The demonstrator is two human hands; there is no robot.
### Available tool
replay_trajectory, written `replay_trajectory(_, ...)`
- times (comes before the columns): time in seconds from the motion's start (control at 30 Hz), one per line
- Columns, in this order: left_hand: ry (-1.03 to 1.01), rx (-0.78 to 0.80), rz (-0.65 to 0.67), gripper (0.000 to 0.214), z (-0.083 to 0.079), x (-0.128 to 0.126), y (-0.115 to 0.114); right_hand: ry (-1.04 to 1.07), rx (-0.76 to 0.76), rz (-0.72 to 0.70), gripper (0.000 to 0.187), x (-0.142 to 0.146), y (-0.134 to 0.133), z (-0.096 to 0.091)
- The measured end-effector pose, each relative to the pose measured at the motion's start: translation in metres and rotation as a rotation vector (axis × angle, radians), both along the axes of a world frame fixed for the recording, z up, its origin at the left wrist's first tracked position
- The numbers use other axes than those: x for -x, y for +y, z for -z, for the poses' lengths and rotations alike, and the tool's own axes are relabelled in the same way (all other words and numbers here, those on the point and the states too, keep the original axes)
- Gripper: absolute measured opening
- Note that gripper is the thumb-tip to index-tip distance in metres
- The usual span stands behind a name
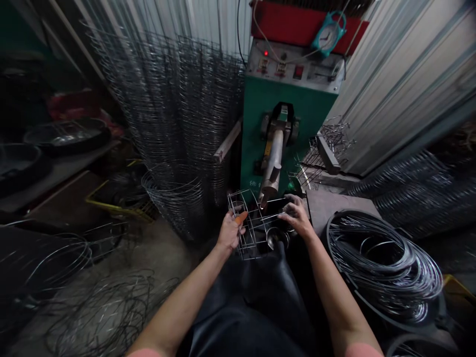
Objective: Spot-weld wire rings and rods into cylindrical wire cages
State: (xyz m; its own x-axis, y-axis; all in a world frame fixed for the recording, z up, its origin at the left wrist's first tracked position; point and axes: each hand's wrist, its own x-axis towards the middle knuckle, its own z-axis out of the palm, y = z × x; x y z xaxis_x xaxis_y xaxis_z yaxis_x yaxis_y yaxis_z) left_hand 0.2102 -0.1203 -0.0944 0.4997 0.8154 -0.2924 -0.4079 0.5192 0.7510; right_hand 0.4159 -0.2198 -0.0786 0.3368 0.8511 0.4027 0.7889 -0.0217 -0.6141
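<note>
My left hand [230, 231], an orange cover on its thumb, is closed around the left side of a small wire frame [254, 231]. My right hand [296, 217] is pinched at the frame's right side, where two wires run to its fingertips. The frame is in front of the green spot welder [256, 119], just under the tip of its long metal electrode arm [274, 158]. A round shiny metal part [275, 237] shows below the wires, partly hidden.
Tall stacks of wire rings [159, 99] stand left of the welder. At right, a black tub [336, 248] holds coiled wire hoops [386, 263]. Bent wire pieces [330, 141] lie beside the machine. Loose wires [107, 307] are on the floor, and a yellow crate [111, 201] is at left.
</note>
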Motion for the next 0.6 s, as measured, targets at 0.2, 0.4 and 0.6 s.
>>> replay_trajectory(0.2,0.014,0.014,0.011,0.052,-0.003,-0.001,-0.001,-0.021,0.044,0.021,0.031,-0.004,0.012,0.004)
replay_trajectory(0.4,0.002,0.030,0.026,0.053,-0.001,-0.005,0.003,0.017,0.073,0.006,0.033,-0.014,0.013,0.007)
replay_trajectory(0.6,0.005,0.044,0.028,0.055,0.002,-0.010,0.011,0.047,0.083,-0.008,0.032,-0.021,0.018,0.010)
